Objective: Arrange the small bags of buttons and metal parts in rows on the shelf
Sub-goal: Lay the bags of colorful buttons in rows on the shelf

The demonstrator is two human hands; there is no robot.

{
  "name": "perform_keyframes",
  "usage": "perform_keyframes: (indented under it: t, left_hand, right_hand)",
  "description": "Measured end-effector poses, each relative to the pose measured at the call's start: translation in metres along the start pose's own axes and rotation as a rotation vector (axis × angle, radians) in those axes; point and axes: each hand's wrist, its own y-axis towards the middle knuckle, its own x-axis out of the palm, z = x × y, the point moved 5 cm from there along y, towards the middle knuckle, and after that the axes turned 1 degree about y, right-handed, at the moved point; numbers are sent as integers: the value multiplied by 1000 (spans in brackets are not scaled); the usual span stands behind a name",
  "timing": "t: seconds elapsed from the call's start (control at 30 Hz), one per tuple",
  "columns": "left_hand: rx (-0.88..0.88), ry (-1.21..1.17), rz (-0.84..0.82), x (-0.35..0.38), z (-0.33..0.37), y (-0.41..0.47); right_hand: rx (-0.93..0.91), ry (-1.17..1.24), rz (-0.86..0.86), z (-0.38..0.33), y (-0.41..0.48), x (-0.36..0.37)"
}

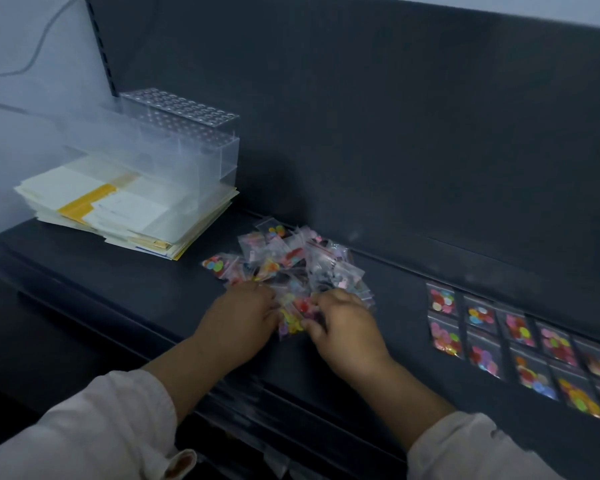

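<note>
A loose pile of small clear bags (291,261) with coloured buttons lies in the middle of the dark shelf (125,271). My left hand (239,317) and my right hand (343,323) meet at the pile's near edge. Their fingers curl around a bag of yellow and red buttons (291,320) between them. To the right, several bags of buttons lie flat in two rows (520,344) running toward the right edge of the view.
A stack of pale papers and envelopes (118,209) sits at the shelf's left end, with a clear acrylic holder with holes (187,133) on top of it. The dark back panel (395,133) rises right behind the pile. Lower shelf edges (291,410) show below my arms.
</note>
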Motion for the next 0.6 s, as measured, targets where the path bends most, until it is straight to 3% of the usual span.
perform_keyframes:
  t: [0.3, 0.6]
  left_hand:
    - [18, -54, -51, 10, -2, 9]
    - [-77, -42, -66, 8, 1, 16]
  right_hand:
    - [12, -16, 18, -2, 9, 15]
    - [-30, -17, 81, -2, 10, 11]
